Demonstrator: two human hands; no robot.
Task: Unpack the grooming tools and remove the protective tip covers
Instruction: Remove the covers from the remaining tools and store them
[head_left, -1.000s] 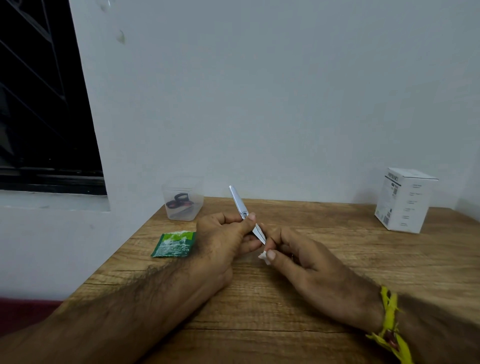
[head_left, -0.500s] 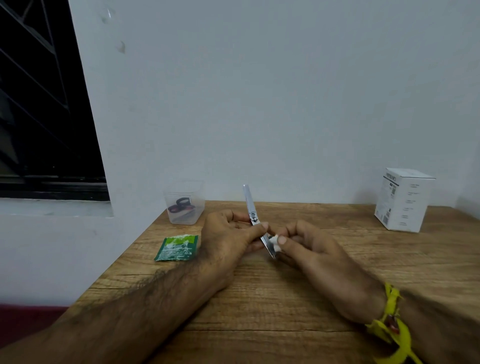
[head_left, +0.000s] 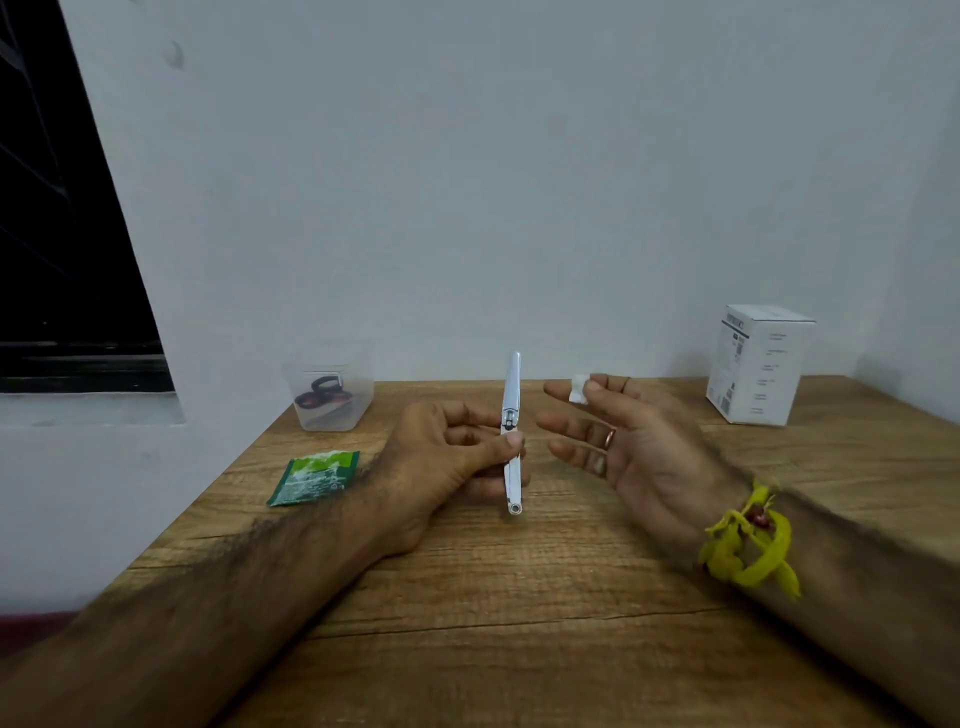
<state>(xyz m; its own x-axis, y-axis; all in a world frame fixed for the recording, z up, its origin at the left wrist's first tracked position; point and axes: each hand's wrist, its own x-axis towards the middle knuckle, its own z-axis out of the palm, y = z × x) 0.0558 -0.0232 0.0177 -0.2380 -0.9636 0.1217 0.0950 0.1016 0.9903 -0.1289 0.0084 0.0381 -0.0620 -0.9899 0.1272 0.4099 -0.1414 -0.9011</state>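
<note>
Two hands: both worked above the wooden table (head_left: 519, 649), now apart, where half a second earlier their fingertips met at the tool.
Change: the small white tip cover (head_left: 578, 391) had come off the metal grooming tool (head_left: 511, 431) and travelled away to its right.
Meaning: that tool's tip looked bare, so its cover step appeared finished; what remained was probably setting the cover down.
Left hand (head_left: 452, 457): fingers curled round the tool's middle, thumb pressed on its front, holding it nearly upright above the table.
Right hand (head_left: 628, 441): thumb and forefinger pinched the cover, the other fingers spread loosely, palm turned toward the tool.
Cover's place: right of the tool's upper half, clear of it, at the right hand's fingertips.
Tool's place: between the two hands, its round end just over the table.
Left of the tool: a green sachet (head_left: 314, 477), torn open, and a clear tub (head_left: 329, 387) farther back.
Right of the tool: a white box (head_left: 759, 364), well apart.
</note>
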